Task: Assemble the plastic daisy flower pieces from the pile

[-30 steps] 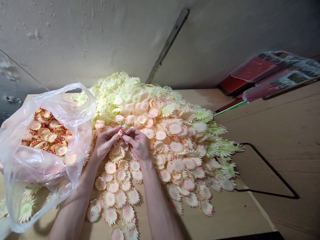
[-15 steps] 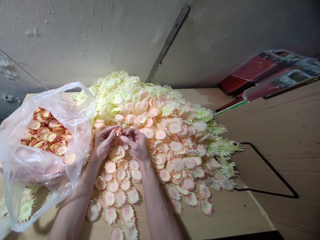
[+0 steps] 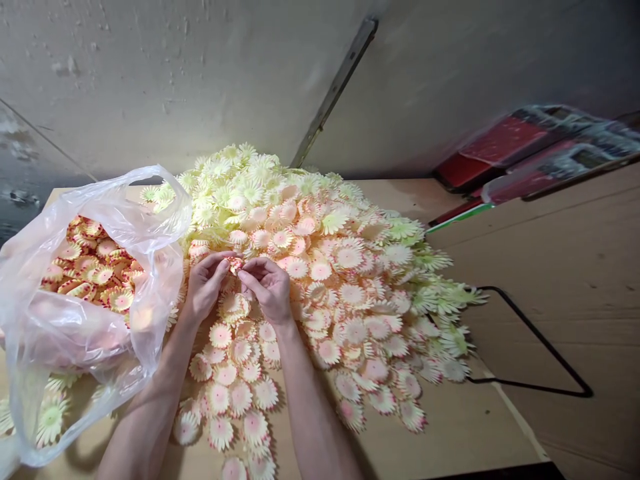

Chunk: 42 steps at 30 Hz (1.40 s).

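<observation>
Between my two hands is a small artificial flower piece (image 3: 234,265), cream with red-pink petal tips. My left hand (image 3: 206,283) pinches its left side between thumb and fingers. From the right, my right hand (image 3: 267,285) has thumb and fingertips closed on its other edge. Part of the piece is hidden by the fingers. Beneath and around both hands spreads a large heap of flower pieces (image 3: 350,293), cream with pink centres and tips. Left of my left hand stands an open clear plastic bag (image 3: 165,287) holding many red-edged flower pieces (image 3: 103,272).
Pale green flower pieces (image 3: 235,177) pile up at the back against the grey wall (image 3: 200,87). A bent black metal rod (image 3: 540,333) juts out at the right by a cardboard sheet (image 3: 575,280). Red plastic-wrapped items (image 3: 500,143) lie at the back right of the wooden table (image 3: 450,433).
My right hand has shifted slightly left, closer to my left hand. The flower piece has turned a little between the fingers.
</observation>
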Each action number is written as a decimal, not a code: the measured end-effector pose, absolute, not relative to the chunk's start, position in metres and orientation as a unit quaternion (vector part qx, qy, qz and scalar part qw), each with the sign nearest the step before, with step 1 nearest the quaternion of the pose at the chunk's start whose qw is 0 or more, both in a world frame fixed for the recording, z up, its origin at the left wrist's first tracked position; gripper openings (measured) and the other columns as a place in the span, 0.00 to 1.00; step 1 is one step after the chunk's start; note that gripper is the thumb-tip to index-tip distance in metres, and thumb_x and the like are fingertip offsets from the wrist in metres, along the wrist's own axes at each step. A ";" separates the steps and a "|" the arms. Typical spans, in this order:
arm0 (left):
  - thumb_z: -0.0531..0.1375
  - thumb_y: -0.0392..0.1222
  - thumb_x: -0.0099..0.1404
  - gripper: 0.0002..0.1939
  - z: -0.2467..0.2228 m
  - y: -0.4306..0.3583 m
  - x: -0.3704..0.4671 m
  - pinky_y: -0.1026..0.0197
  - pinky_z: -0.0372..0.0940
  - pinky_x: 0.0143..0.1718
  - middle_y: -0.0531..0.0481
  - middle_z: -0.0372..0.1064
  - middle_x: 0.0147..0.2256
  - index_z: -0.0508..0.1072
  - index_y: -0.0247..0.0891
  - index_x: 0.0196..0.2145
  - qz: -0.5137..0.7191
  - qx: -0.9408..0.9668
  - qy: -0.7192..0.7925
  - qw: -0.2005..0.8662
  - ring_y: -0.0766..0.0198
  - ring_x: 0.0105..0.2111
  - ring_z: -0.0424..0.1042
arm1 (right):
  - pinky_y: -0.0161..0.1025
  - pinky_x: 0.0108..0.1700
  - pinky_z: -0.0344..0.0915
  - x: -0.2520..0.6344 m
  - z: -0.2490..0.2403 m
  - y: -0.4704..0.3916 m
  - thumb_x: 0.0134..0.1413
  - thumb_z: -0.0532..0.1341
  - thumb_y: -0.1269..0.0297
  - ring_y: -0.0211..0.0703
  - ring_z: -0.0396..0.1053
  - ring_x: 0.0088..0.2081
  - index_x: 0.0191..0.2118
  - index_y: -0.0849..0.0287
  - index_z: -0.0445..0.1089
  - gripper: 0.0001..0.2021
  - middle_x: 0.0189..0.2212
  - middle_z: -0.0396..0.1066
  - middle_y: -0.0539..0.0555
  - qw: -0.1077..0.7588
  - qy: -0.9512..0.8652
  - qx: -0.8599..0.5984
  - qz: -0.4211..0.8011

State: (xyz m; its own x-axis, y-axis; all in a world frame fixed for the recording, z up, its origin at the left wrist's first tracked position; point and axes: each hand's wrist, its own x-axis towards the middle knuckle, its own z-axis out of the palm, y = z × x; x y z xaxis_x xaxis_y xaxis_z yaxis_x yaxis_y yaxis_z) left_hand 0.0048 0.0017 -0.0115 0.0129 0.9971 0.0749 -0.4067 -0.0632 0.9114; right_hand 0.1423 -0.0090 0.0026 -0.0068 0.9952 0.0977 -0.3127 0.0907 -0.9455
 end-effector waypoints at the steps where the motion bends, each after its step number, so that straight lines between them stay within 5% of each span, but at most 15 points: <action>1: 0.70 0.50 0.62 0.15 -0.012 0.002 0.004 0.61 0.70 0.48 0.43 0.81 0.47 0.83 0.40 0.43 0.601 0.416 0.362 0.579 0.58 0.47 0.78 | 0.32 0.20 0.61 0.142 0.002 -0.009 0.49 0.74 0.55 0.32 0.64 0.18 0.32 0.55 0.73 0.13 0.21 0.72 0.46 0.586 -0.448 -0.380 0.558; 11: 0.71 0.50 0.62 0.19 -0.009 -0.001 0.002 0.62 0.72 0.45 0.42 0.80 0.51 0.82 0.41 0.49 0.570 0.438 0.368 0.590 0.58 0.46 0.79 | 0.31 0.15 0.53 0.145 0.000 -0.005 0.50 0.72 0.48 0.30 0.62 0.12 0.33 0.59 0.74 0.18 0.19 0.73 0.47 0.540 -0.440 -0.414 0.586; 18: 0.72 0.50 0.59 0.18 -0.009 -0.001 0.003 0.64 0.72 0.38 0.43 0.82 0.42 0.84 0.40 0.45 0.566 0.424 0.356 0.611 0.62 0.37 0.79 | 0.32 0.18 0.54 0.149 -0.003 -0.007 0.57 0.68 0.50 0.33 0.60 0.13 0.32 0.57 0.72 0.15 0.13 0.68 0.44 0.527 -0.456 -0.379 0.608; 28: 0.72 0.52 0.59 0.17 -0.016 0.003 0.006 0.67 0.69 0.30 0.46 0.79 0.39 0.81 0.37 0.38 0.608 0.379 0.374 0.589 0.68 0.31 0.75 | 0.36 0.30 0.70 0.143 0.002 -0.006 0.57 0.66 0.44 0.38 0.71 0.25 0.30 0.54 0.66 0.19 0.24 0.75 0.49 0.482 -0.514 -0.364 0.609; 36: 0.76 0.55 0.49 0.24 -0.006 0.003 0.016 0.68 0.57 0.16 0.61 0.61 0.18 0.71 0.37 0.30 0.628 0.258 0.364 0.637 0.75 0.13 0.58 | 0.37 0.31 0.72 0.138 -0.003 -0.007 0.63 0.62 0.49 0.39 0.73 0.27 0.29 0.53 0.62 0.16 0.25 0.74 0.48 0.495 -0.561 -0.382 0.543; 42: 0.76 0.54 0.51 0.25 0.000 0.004 0.018 0.68 0.54 0.14 0.63 0.58 0.16 0.66 0.38 0.28 0.622 0.224 0.366 0.655 0.75 0.13 0.56 | 0.39 0.36 0.76 0.136 -0.005 -0.008 0.64 0.60 0.49 0.41 0.75 0.29 0.31 0.52 0.62 0.15 0.27 0.76 0.51 0.493 -0.583 -0.386 0.517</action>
